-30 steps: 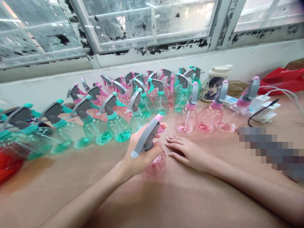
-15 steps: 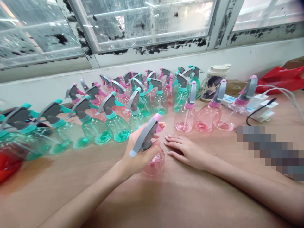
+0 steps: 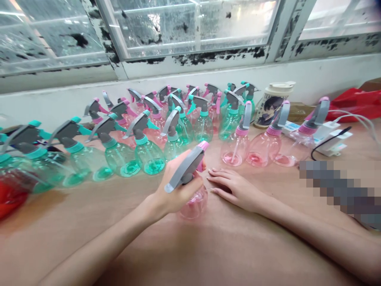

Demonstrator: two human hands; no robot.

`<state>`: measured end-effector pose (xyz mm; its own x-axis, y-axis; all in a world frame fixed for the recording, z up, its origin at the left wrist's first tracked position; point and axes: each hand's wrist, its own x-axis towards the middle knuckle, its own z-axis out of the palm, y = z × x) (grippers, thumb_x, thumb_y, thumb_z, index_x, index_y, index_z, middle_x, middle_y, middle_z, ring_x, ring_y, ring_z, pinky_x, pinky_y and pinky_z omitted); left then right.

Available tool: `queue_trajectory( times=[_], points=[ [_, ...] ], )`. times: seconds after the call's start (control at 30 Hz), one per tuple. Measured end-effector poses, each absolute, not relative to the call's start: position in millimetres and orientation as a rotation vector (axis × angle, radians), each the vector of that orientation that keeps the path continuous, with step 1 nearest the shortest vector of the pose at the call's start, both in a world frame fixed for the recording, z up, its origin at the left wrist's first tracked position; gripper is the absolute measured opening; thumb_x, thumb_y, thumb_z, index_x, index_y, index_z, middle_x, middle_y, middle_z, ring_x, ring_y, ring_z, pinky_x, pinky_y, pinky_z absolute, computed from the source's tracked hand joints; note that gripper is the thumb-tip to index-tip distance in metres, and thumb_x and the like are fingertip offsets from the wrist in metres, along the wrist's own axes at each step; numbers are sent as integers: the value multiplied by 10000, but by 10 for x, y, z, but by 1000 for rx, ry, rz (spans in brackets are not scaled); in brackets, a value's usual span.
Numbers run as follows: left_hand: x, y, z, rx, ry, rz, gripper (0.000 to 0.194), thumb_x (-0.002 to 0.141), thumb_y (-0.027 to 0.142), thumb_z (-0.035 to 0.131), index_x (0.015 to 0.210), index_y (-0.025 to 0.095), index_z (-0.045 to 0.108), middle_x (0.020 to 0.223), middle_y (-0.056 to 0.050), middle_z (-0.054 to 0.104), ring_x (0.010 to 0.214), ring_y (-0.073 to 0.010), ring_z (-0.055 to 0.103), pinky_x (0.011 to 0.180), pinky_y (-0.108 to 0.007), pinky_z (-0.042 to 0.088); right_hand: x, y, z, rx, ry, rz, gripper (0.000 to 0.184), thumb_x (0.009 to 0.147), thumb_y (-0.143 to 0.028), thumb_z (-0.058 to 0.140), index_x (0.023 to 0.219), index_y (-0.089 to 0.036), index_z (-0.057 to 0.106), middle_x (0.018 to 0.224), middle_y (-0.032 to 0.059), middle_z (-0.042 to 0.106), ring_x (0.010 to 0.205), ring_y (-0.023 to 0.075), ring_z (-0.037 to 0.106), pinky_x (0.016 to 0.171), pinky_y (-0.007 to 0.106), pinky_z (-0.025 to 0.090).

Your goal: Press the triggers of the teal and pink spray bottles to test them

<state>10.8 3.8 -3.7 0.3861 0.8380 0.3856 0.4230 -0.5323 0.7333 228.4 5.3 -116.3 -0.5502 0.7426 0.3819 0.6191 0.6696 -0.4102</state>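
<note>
The pink trigger spray bottle [image 3: 193, 204] appears to rest on the tabletop [image 3: 232, 246] in front of the person, the left hand [image 3: 175, 198] wrapped around it beneath its grey sprayer head [image 3: 187, 167]. Just beside it, the right hand [image 3: 236, 187] lies palm down, fingers extended and slightly apart. Beyond, green spray bottles [image 3: 150, 155] line up leftward; three pink-collared spray bottles [image 3: 263, 147] stand to the right, near a lidded tumbler [image 3: 274, 105], white power adapters [image 3: 335, 143] and a red plastic bag [image 3: 354, 103]
</note>
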Motion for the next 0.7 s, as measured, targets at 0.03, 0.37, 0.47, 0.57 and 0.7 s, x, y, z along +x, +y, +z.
queue_trajectory(
  times=[0.03, 0.37, 0.47, 0.57, 0.7],
  points=[
    [101, 35, -43, 2118, 1076, 1029, 156, 686, 212, 516, 820, 227, 593, 685, 10, 617, 630, -170, 612, 615, -285, 536, 2284, 53, -1165, -1049, -2352, 309, 345, 977, -323, 502, 1269, -188, 627, 1319, 130, 636, 1281, 289, 540, 1046, 502, 459],
    [153, 18, -52, 2071, 949, 1054, 477, 698, 154, 482, 1149, 233, 618, 966, -18, 733, 784, -178, 682, 831, -337, 575, 2289, 49, -1157, -1070, -2374, 292, 353, 985, -323, 487, 1274, -170, 620, 1362, 139, 602, 1306, 287, 518, 1058, 492, 450],
    [145, 24, -46, 2085, 952, 1041, 517, 690, 158, 476, 1184, 235, 610, 1009, -33, 738, 797, -190, 696, 774, -327, 592, 2287, 47, -1160, -1070, -2370, 276, 353, 983, -331, 492, 1261, -164, 631, 1366, 151, 597, 1296, 287, 529, 1064, 484, 446],
    [133, 26, -47, 2097, 969, 1019, 537, 695, 160, 472, 1212, 234, 596, 1030, -43, 737, 757, -193, 706, 767, -346, 598, 2286, 49, -1164, -1066, -2375, 271, 361, 987, -339, 482, 1262, -157, 630, 1367, 157, 594, 1294, 285, 531, 1065, 483, 445],
    [135, 33, -45, 2086, 950, 1004, 554, 703, 160, 482, 1246, 219, 573, 1069, -62, 728, 832, -217, 713, 746, -342, 602, 2287, 56, -1172, -1062, -2374, 274, 365, 989, -344, 477, 1264, -159, 630, 1373, 157, 589, 1304, 288, 522, 1064, 496, 446]
  ],
)
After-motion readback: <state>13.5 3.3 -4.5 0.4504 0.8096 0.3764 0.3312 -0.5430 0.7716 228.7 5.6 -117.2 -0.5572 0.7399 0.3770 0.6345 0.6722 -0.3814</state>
